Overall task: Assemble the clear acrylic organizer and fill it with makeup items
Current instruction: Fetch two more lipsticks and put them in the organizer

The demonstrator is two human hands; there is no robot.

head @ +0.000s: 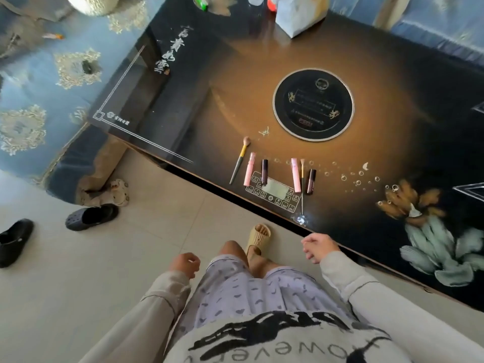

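Several makeup items lie in a row near the front edge of the dark glossy table [199, 106]: a green-handled brush [239, 160], a pink tube [249, 169], a dark lip gloss [264, 172], a second pink tube [295, 175], a thin brush [302, 184] and another dark lip gloss [311, 181]. No acrylic organizer is visible. My left hand [184, 263] hangs loosely curled beside my thigh, holding nothing. My right hand [318, 246] is loosely curled at the table's front edge, below the items, also without anything in it.
A round black cooktop [313, 104] is set into the table, with a touch panel [275, 191] under some items. A pale bag [298, 14] stands at the back. A blue patterned sofa [39, 87] is on the left; black shoes [90, 217] lie on the tiled floor.
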